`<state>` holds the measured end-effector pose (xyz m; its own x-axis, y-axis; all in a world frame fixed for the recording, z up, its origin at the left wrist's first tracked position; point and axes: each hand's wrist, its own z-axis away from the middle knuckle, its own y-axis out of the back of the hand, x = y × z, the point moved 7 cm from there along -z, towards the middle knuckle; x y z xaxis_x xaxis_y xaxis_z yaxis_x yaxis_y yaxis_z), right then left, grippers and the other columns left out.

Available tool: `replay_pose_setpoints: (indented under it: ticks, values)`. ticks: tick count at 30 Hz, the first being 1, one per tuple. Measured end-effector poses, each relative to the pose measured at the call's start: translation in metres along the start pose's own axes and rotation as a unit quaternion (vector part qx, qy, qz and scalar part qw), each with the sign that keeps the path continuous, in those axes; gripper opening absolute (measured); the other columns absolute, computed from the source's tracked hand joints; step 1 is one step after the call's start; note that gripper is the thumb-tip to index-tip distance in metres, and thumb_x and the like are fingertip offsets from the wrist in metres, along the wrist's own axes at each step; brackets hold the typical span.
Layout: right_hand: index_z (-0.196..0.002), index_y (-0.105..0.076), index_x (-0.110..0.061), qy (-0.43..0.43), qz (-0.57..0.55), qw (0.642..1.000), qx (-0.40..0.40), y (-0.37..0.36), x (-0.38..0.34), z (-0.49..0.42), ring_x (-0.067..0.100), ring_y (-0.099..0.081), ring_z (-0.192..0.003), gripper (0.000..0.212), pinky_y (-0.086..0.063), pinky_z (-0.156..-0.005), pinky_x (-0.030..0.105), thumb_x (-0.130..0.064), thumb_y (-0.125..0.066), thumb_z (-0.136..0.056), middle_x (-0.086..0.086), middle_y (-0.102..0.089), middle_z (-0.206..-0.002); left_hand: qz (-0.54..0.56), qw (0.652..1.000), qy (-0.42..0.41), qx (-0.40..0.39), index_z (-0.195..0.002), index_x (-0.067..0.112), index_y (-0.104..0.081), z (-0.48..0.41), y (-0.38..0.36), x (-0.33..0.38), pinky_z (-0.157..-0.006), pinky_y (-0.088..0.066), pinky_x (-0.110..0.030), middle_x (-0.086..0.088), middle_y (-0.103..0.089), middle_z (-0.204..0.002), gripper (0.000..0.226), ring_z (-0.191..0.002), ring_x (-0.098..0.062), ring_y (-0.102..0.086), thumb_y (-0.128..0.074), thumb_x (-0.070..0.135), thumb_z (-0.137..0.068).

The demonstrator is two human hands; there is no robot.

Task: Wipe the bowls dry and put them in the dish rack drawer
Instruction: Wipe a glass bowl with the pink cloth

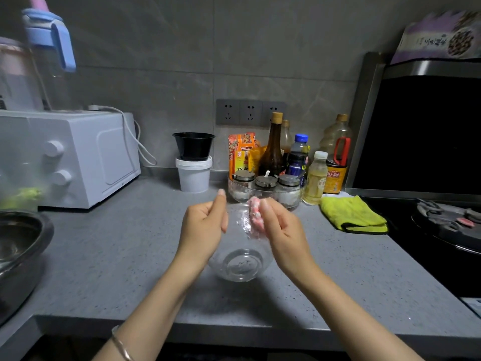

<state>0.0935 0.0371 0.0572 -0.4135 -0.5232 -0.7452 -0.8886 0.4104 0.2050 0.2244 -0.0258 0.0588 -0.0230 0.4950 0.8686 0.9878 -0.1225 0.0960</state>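
A clear glass bowl [240, 264] is held tilted above the grey countertop [130, 269], its base turned toward me. My left hand [204, 227] grips the bowl's left rim, thumb up. My right hand [279, 231] pinches a small pink-and-white cloth [254, 214] and presses it against the inside of the bowl near the right rim. The far rim of the bowl is hard to see through the glass.
A steel basin [18, 243] sits at the left edge beside a white microwave [78, 157]. Behind the bowl stand a seasoning-jar tray [265, 187], several bottles and a white tub with a black bowl [194, 145]. A yellow cloth [351, 213] lies by the stove [442, 225].
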Motion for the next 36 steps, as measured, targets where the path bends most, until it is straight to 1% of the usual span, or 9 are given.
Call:
replay_pose_setpoints:
  ticks: [3,5,8,12,16,20,23,28,36]
  values:
    - [-0.137,-0.038,-0.046,0.028,0.073,0.997,-0.015,-0.005,0.005,0.019,-0.006,-0.024,-0.138,0.051,-0.022,-0.110,0.011,-0.064,-0.020,-0.092,-0.034,-0.032,-0.144,0.060,0.995,0.052,0.063,-0.045,0.014,-0.036,0.000,0.009,-0.010,-0.037,-0.022,-0.015,0.008,-0.028,-0.032,0.057,-0.032,-0.003,-0.026,-0.043,0.030,-0.099]
    - [-0.147,-0.021,-0.042,0.062,0.138,0.988,-0.030,-0.013,0.001,0.029,-0.001,-0.004,-0.144,0.054,-0.009,-0.117,0.023,-0.057,-0.016,-0.096,-0.025,-0.011,-0.155,0.088,0.989,0.075,0.095,-0.045,0.015,-0.035,-0.002,0.012,-0.016,-0.038,-0.021,-0.018,0.009,-0.028,-0.033,0.057,-0.033,-0.004,-0.025,-0.043,0.030,-0.100]
    - [-0.149,-0.027,-0.030,0.146,0.262,0.953,-0.040,-0.025,-0.014,0.031,0.010,-0.007,-0.146,0.052,-0.011,-0.119,0.036,-0.046,-0.021,-0.100,-0.010,-0.018,-0.157,0.075,0.991,0.071,0.090,-0.046,0.016,-0.042,-0.003,0.006,-0.017,-0.044,-0.030,-0.019,0.009,-0.037,-0.037,0.056,-0.038,-0.004,-0.034,-0.043,0.032,-0.099]
    - [-0.137,-0.048,-0.026,0.175,0.290,0.941,-0.006,-0.019,-0.027,0.014,0.010,-0.031,-0.138,0.045,-0.026,-0.113,0.037,-0.038,-0.034,-0.097,-0.006,-0.043,-0.145,0.071,0.993,0.072,0.053,-0.061,0.013,-0.063,0.002,-0.006,-0.016,-0.056,-0.045,-0.024,-0.007,-0.063,-0.059,0.047,-0.054,-0.012,-0.057,-0.043,0.033,-0.099]
    - [-0.125,-0.058,-0.032,0.075,0.166,0.983,0.016,-0.005,-0.011,0.000,-0.004,-0.045,-0.121,0.044,-0.036,-0.098,0.019,-0.047,-0.031,-0.094,-0.013,-0.056,-0.128,0.086,0.992,0.071,0.061,-0.044,0.013,-0.039,0.005,-0.002,-0.012,-0.039,-0.027,-0.016,0.005,-0.034,-0.036,0.058,-0.034,-0.006,-0.032,-0.042,0.029,-0.100]
    - [-0.085,-0.063,-0.014,-0.055,-0.039,0.997,0.037,0.005,0.010,-0.006,0.007,-0.056,-0.069,0.040,-0.046,-0.064,0.026,-0.047,-0.041,-0.095,-0.005,-0.061,-0.075,0.112,0.986,0.081,0.088,-0.044,0.014,-0.031,0.009,0.006,-0.016,-0.037,-0.022,-0.015,0.008,-0.026,-0.036,0.058,-0.034,-0.005,-0.025,-0.042,0.027,-0.100]
    - [-0.075,-0.060,-0.005,-0.155,-0.164,0.973,0.053,0.004,0.015,0.002,0.004,-0.047,-0.039,0.043,-0.038,-0.039,0.013,-0.034,-0.040,-0.099,-0.002,-0.053,-0.050,0.159,0.977,0.105,0.098,-0.043,0.016,-0.030,0.011,0.008,-0.029,-0.038,-0.020,-0.016,0.008,-0.025,-0.038,0.059,-0.038,-0.006,-0.024,-0.043,0.028,-0.099]
    - [-0.058,-0.050,-0.008,-0.168,-0.108,0.979,0.035,0.012,0.014,-0.001,0.002,-0.041,-0.033,0.048,-0.031,-0.035,0.012,-0.036,-0.041,-0.096,-0.005,-0.047,-0.041,0.122,0.985,0.120,0.028,-0.050,0.013,-0.041,0.004,0.002,-0.035,-0.040,-0.032,-0.012,0.006,-0.039,-0.041,0.053,-0.038,-0.004,-0.037,-0.041,0.032,-0.100]
    - [-0.056,-0.055,-0.021,-0.023,0.087,0.995,-0.046,0.001,-0.004,-0.006,0.003,-0.047,-0.040,0.045,-0.036,-0.042,0.019,-0.041,-0.047,-0.095,-0.005,-0.052,-0.044,-0.059,0.994,-0.069,-0.053,-0.039,0.018,-0.047,0.011,-0.019,0.006,-0.048,-0.032,-0.020,0.005,-0.041,-0.032,0.063,-0.034,-0.004,-0.039,-0.039,0.039,-0.098]
